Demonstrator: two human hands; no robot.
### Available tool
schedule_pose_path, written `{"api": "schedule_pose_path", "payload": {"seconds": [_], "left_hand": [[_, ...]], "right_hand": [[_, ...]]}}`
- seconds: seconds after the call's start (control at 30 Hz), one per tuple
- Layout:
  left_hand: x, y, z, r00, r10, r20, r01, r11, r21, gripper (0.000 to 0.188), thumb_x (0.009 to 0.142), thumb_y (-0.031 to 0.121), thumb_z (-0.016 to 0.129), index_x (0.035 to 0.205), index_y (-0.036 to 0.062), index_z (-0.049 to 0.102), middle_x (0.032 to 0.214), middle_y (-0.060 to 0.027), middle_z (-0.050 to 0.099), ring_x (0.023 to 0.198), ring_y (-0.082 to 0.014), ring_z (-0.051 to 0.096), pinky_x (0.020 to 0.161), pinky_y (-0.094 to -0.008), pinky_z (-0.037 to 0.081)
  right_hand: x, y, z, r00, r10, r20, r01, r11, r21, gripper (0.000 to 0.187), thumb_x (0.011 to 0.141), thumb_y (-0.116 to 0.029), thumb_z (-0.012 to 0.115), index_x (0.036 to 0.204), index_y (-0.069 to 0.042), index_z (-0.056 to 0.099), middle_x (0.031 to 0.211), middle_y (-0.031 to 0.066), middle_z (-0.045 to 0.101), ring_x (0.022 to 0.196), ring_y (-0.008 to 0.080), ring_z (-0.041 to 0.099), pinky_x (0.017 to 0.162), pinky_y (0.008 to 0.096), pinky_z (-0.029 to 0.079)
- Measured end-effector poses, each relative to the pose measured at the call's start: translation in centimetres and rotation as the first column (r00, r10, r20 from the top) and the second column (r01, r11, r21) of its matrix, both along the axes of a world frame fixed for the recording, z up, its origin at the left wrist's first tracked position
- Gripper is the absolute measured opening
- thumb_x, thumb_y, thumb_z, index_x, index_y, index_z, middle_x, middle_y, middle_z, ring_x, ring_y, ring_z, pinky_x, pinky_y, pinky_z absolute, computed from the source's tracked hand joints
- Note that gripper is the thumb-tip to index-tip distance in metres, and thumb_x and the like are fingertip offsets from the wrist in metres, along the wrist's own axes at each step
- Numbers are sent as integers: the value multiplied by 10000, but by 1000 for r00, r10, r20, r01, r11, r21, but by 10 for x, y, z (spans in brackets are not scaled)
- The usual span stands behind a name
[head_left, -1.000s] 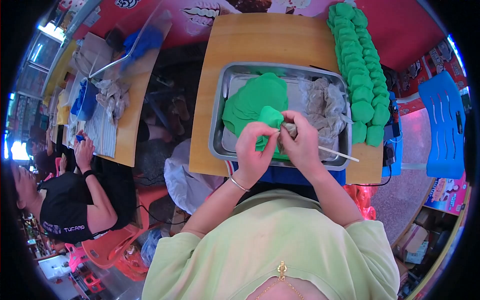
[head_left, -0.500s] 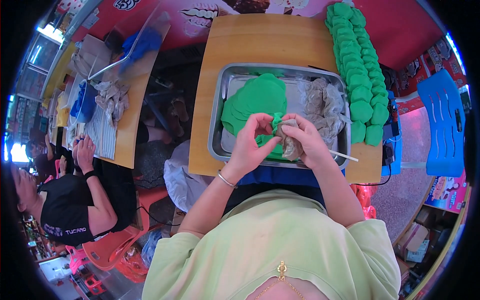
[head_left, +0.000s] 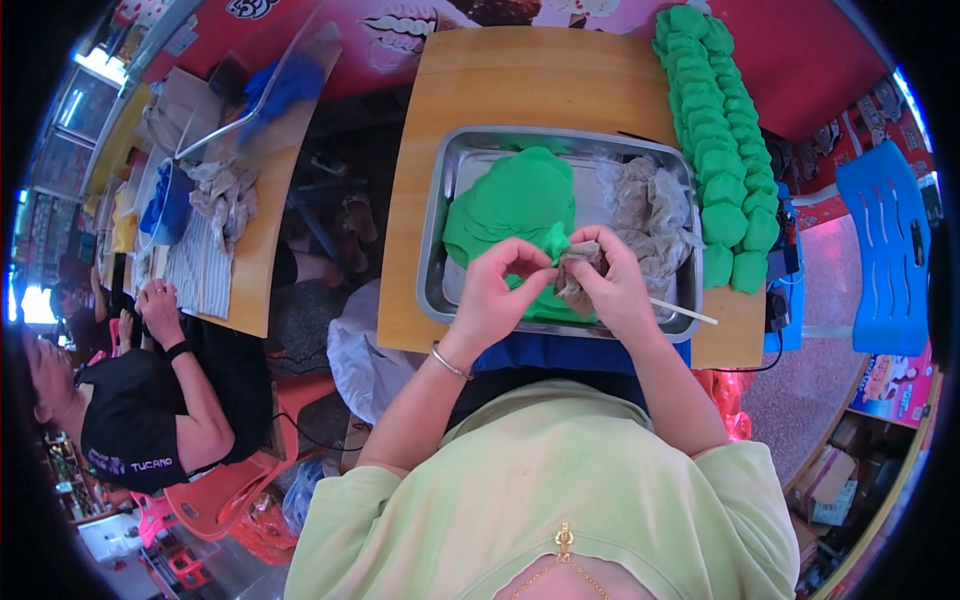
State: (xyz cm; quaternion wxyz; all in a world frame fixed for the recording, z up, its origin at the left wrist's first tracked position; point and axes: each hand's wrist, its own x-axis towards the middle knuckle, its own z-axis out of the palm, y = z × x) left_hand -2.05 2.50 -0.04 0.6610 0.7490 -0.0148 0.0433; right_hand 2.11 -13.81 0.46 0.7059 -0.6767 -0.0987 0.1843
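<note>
My left hand (head_left: 497,292) is closed, its thumb and forefinger tips pinched at the lower end of a small bunched green piece (head_left: 557,240). Close against it, my right hand (head_left: 622,292) grips a crumpled brown wad (head_left: 576,283) of thin, cloth-like or paper-like material. Both hands are over the near side of a metal tray (head_left: 436,240). Thin rounded green sheets (head_left: 515,200) lie overlapping in the tray's left part. Crumpled brown material in clear plastic (head_left: 645,205) fills its right part. A white stick (head_left: 690,312) pokes out beside my right hand; its other end is hidden.
Two long rows of green rounded pieces (head_left: 722,160) run along the wooden table's (head_left: 520,80) right edge. A blue chair (head_left: 885,245) stands to the right. At the left, a person in black (head_left: 130,410) sits at another table (head_left: 262,220) with a bucket and crumpled material.
The brown wad is turned and more crumpled in my right hand, which is slightly higher. My left fingertips have come together beside it. The co-worker's hands have shifted a little.
</note>
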Motion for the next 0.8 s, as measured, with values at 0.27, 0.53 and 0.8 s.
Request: {"api": "schedule_pose_path", "payload": {"seconds": [0.27, 0.53, 0.8], "left_hand": [[1, 1, 1, 994, -71, 81, 70, 997, 11, 125, 773, 39, 672, 846, 2, 578, 864, -52, 532, 776, -128, 530, 695, -243, 449], [0, -1, 2, 982, -116, 150, 87, 979, 187, 157, 779, 42, 662, 862, 1, 536, 860, -77, 509, 790, -178, 548, 685, -258, 465], [-6, 5, -8, 999, -1, -41, -1, 998, -55, 84, 812, 13, 605, 852, -4, 533, 777, -20, 564, 666, -67, 542, 587, -210, 452]], "right_hand": [[2, 0, 3, 991, 21, -131, -26, 999, -37, 134, 836, -22, 585, 935, -40, 497, 797, -15, 540, 743, 32, 530, 632, 191, 434], [5, -4, -4, 975, 84, -204, -86, 996, 1, 189, 853, -103, 585, 995, -40, 479, 849, 10, 526, 763, 66, 525, 665, 226, 448], [-9, -9, 29, 971, 235, -42, -236, 971, -22, 505, 794, -58, 640, 1247, -75, 419, 952, 59, 558, 813, 111, 551, 695, 248, 462]]}}
